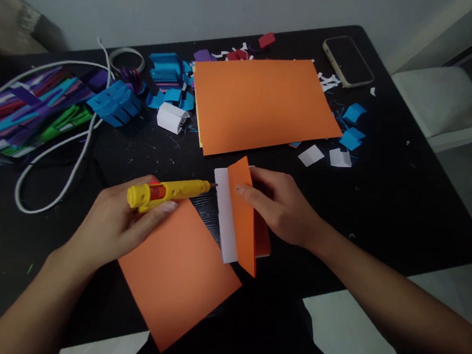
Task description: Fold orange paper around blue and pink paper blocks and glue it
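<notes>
On the black table (383, 213), the left hand (114, 226) grips a yellow cutter (168, 191) over a near orange sheet (176, 277), its tip at the folded orange-and-white piece (240, 222) the right hand (283, 206) pinches upright.

Bare table (383, 213) right; paper scraps (59, 104), cable (74, 167) left.

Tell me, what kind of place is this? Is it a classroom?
Probably a home craft spot, not a classroom. A black table is strewn with cut and folded coloured paper pieces, a big orange sheet and a phone. The left hand holds a yellow craft knife.
</notes>
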`<state>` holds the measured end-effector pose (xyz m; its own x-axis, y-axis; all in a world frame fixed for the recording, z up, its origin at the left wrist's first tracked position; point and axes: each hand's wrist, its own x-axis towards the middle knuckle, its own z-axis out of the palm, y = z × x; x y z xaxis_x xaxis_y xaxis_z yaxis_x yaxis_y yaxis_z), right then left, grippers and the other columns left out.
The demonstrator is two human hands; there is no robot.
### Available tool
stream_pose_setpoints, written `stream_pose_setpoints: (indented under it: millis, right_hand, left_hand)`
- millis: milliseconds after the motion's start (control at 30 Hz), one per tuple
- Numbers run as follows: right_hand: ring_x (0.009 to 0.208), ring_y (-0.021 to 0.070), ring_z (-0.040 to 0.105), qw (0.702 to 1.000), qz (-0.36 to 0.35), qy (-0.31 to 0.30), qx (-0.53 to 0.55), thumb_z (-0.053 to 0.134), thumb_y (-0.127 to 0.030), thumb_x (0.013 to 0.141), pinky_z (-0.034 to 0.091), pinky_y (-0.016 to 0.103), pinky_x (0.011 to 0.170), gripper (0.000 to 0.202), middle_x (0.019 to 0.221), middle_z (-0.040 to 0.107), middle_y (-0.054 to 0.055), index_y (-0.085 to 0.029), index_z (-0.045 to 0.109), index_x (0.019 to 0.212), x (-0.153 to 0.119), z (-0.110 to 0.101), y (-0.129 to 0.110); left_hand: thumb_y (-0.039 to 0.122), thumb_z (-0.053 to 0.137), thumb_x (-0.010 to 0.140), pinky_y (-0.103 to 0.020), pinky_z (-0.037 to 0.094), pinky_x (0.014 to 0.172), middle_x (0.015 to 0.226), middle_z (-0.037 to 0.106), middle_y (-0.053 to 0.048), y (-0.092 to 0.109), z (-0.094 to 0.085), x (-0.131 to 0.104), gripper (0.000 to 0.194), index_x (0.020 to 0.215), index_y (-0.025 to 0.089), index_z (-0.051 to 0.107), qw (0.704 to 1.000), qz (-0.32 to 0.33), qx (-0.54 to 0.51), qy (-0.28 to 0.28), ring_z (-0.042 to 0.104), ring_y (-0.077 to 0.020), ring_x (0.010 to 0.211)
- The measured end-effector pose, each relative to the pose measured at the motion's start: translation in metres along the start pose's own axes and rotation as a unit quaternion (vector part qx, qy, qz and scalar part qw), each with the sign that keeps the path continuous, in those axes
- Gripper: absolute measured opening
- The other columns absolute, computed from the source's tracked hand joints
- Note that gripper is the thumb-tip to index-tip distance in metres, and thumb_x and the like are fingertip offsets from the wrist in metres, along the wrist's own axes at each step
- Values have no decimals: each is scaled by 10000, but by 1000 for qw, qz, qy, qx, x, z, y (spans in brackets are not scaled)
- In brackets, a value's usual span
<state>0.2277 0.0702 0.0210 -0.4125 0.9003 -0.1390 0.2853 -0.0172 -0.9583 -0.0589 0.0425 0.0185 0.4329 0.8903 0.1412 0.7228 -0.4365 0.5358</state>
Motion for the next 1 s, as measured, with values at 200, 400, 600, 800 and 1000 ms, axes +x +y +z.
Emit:
stream_pose_setpoints:
  millis: [200, 400, 600, 800, 1000]
  right_hand:
    - [724, 158, 532, 1000, 3, 14, -17, 585, -366, 963, 369, 312, 659, 249, 764, 599, 5, -169, 673, 838, 1, 0, 0]
    - [747, 169, 562, 1000, 14, 5, -12, 568, -370, 965, 369, 315, 659, 254, 785, 621, 15, -170, 661, 838, 0, 0, -1]
    - [753, 174, 560, 1000, 10, 6, -13, 577, -378, 963, 380, 316, 668, 258, 784, 629, 20, -171, 666, 838, 1, 0, -1]
    - [776, 181, 573, 1000, 14, 2, -3, 580, -395, 962, 399, 316, 684, 262, 810, 658, 29, -173, 682, 867, 0, 0, -1]
    - [755, 170, 556, 1000, 12, 3, 11, 591, -382, 956, 390, 306, 668, 237, 784, 625, 12, -186, 649, 837, 0, 0, -2]
  left_hand:
    - [356, 568, 1031, -206, 373, 468, 698, 513, 51, 0, -3, 0, 267, 825, 188, 592, 1000, 16, -3, -14, 493, -61, 481]
    - [353, 553, 1031, -212, 358, 436, 675, 482, 51, 3, -4, 0, 289, 787, 199, 560, 999, 28, -14, -32, 469, -66, 457]
    - [333, 559, 1023, -212, 362, 430, 670, 492, 51, 2, -5, -3, 271, 781, 211, 559, 998, 35, -35, -48, 480, -70, 458]
    - [335, 586, 1006, -214, 369, 423, 657, 506, 50, 3, -7, -6, 216, 828, 213, 595, 996, 29, -49, -64, 484, -84, 464]
    - [286, 614, 990, -214, 378, 426, 667, 534, 51, 4, -9, -9, 154, 853, 218, 597, 994, 44, -63, -77, 484, -76, 450]
